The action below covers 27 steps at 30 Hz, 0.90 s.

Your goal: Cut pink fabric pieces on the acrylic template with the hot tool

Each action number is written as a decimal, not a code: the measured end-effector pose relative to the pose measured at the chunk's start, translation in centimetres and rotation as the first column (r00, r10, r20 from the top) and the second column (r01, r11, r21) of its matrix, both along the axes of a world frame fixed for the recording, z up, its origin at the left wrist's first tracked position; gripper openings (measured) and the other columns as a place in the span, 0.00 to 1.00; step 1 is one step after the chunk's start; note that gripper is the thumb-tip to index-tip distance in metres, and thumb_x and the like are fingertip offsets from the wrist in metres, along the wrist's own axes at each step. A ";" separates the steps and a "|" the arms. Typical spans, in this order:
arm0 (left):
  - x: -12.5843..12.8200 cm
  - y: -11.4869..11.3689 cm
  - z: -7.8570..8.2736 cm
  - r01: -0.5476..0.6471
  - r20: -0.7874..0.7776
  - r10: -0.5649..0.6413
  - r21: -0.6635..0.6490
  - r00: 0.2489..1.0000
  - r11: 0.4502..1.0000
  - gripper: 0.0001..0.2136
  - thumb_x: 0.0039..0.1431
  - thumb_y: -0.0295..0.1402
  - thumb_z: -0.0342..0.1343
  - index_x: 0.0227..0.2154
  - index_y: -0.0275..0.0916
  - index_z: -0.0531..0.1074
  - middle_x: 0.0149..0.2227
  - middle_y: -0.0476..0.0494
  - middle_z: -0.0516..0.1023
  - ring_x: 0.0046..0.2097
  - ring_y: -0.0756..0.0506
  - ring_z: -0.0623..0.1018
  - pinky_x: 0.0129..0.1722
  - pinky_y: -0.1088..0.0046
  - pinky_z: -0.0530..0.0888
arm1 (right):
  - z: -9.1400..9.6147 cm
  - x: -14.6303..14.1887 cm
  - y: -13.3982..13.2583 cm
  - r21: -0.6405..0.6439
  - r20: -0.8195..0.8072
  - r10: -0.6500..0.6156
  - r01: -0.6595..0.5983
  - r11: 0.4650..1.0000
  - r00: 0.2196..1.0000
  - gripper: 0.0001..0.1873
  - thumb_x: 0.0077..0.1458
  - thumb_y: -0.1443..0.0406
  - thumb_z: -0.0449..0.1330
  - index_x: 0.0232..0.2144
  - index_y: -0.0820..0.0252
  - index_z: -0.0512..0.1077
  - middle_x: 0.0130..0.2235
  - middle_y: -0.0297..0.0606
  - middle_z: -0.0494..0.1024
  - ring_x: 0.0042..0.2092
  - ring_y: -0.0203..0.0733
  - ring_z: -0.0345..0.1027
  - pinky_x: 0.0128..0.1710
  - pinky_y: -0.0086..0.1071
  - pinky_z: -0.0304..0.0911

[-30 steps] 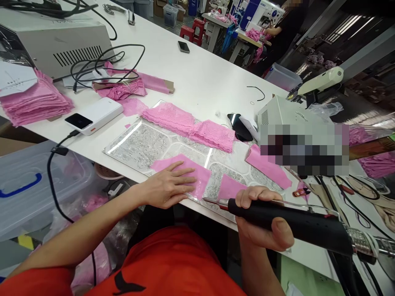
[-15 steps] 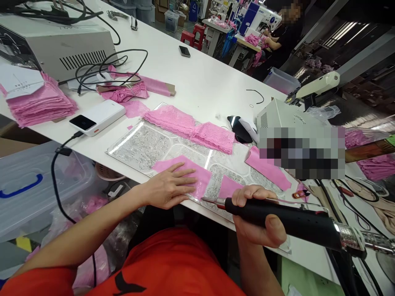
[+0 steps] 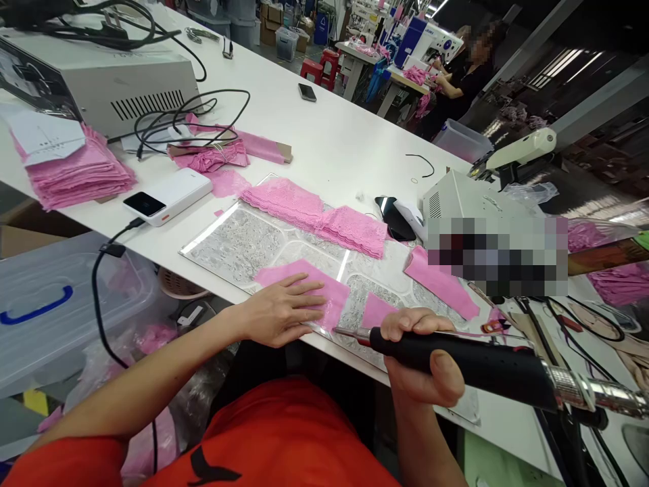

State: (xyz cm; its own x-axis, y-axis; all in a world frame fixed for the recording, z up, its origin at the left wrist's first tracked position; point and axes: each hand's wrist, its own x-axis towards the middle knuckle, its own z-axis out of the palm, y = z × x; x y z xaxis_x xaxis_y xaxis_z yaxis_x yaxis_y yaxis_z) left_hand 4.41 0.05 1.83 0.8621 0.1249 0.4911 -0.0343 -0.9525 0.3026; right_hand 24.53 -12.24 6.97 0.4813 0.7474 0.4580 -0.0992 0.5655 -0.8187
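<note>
My left hand [image 3: 284, 310] lies flat with its fingers spread, pressing a pink fabric piece [image 3: 334, 297] onto a grey marble-patterned board [image 3: 223, 247]. In my right hand [image 3: 420, 352] is a black ultrasonic handpiece [image 3: 487, 365] with a slim metal tip, its fingers wrapped round the handle. The tip points left and meets or nearly meets the lower right corner of that fabric. A smaller pink scrap [image 3: 376, 310] lies just above the tip, partly hidden by my right hand. Behind them, stacked pink lace-edged pieces [image 3: 314, 213] cross the board.
A folded pink strip [image 3: 441, 283] lies at the board's right, near a grey box [image 3: 466, 196]. A white power bank [image 3: 175, 193], a pink fabric stack [image 3: 76, 172] and another grey box [image 3: 122, 88] stand left. Black cables [image 3: 197, 118] loop behind. A person [image 3: 464, 78] sews in the background.
The view has shifted slightly, so the table's things sit a little lower and further right. Both hands, the handpiece and the fabric keep almost the same places relative to each other.
</note>
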 end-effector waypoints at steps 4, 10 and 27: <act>-0.5 0.1 1.0 -0.021 0.119 0.027 -0.052 0.993 0.998 0.12 0.64 0.31 0.53 0.49 0.36 0.73 0.52 0.38 0.77 0.62 0.39 0.68 0.62 0.56 0.66 | 0.6 0.2 0.1 -0.022 -0.031 -0.034 0.033 0.999 0.999 0.12 0.45 0.56 0.58 0.29 0.58 0.71 0.28 0.32 0.67 0.24 0.33 0.61 0.22 0.31 0.60; -5.2 3.3 1.7 -0.254 0.181 0.267 -0.092 0.947 0.963 0.20 0.56 0.18 0.45 0.46 0.39 0.74 0.51 0.40 0.78 0.60 0.41 0.71 0.57 0.56 0.72 | 1.6 0.4 1.5 -0.027 -0.099 -0.060 0.058 0.998 0.993 0.13 0.40 0.58 0.58 0.29 0.58 0.73 0.27 0.32 0.68 0.24 0.33 0.60 0.22 0.32 0.59; -9.0 5.7 -0.6 -0.309 -0.207 0.313 0.051 0.927 0.950 0.30 0.47 0.14 0.47 0.50 0.48 0.75 0.61 0.46 0.68 0.65 0.36 0.62 0.60 0.53 0.61 | 0.9 -7.3 9.2 0.039 -0.058 0.141 -0.139 0.990 0.988 0.11 0.40 0.64 0.56 0.31 0.57 0.71 0.30 0.32 0.70 0.26 0.34 0.64 0.27 0.34 0.63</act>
State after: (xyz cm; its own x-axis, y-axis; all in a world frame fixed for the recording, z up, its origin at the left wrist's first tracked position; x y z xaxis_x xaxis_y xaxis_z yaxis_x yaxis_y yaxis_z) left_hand -4.57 5.73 1.27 0.8649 0.3962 0.3081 0.3267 -0.9104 0.2537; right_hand 17.24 -3.00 7.83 0.4009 0.7934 0.4581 -0.2278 0.5706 -0.7890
